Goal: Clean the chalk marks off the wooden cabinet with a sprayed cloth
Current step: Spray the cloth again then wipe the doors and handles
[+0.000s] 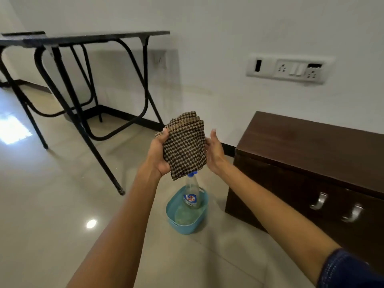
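A blue sleeve (349, 271) shows at the bottom right, on the person's right arm. Both bare arms reach out in front.

On the shiny floor (52, 194) below the hands sits a small blue tub (176, 222). A clear spray bottle (192, 194) with a blue top stands in the tub. It leans a little against the far wall of the tub.

Above the bottle, the left hand (160, 154) holds a folded cloth (185, 146). The cloth has small brown and black checks. The left hand's fingers are curled round the cloth's left side, with the thumb on the front near the top. The cloth is up in the air, and its bottom corner hangs just over the bottle's top.

The right hand (215, 150) is just beside the cloth's right edge. Its fingers are nearly straight and spread, with the palm facing the cloth. It holds nothing. It is hard to tell if its fingers touch the cloth.

To the right stands the dark wooden cabinet (311, 154) on the floor, against the white wall (228, 28). Two silver handles (318, 201) are on its front.

Farther back on the left is a black bench (99, 37) with bent metal legs. A white plug plate (287, 68) is on the wall above the cabinet.
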